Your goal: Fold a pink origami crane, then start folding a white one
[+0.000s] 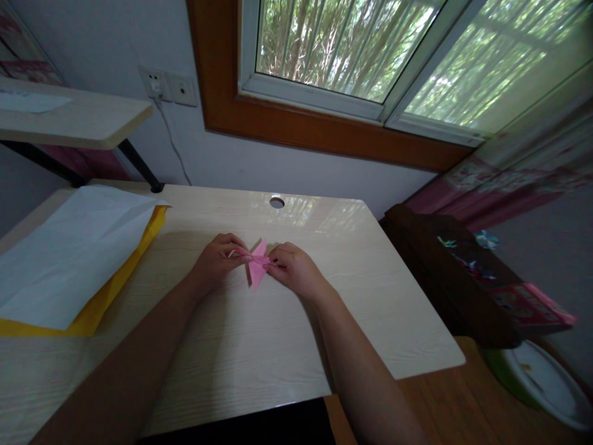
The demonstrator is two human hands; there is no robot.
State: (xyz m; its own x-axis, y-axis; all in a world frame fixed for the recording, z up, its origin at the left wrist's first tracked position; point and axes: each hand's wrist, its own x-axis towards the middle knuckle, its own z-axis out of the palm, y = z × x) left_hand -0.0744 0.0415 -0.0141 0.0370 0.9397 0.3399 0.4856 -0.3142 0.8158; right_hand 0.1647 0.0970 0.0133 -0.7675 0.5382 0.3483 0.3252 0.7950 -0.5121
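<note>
Both hands, left hand (217,259) and right hand (293,267), pinch the pink folded paper (257,266) over the desk (259,346); uneven pull likely tears a thin flap or skews the crease.

Two hands, left (215,261) and right (293,267), pinch a pink folded paper (257,264) at frame centre on a pale desk (259,346); white sheet (69,253) at left.
</note>
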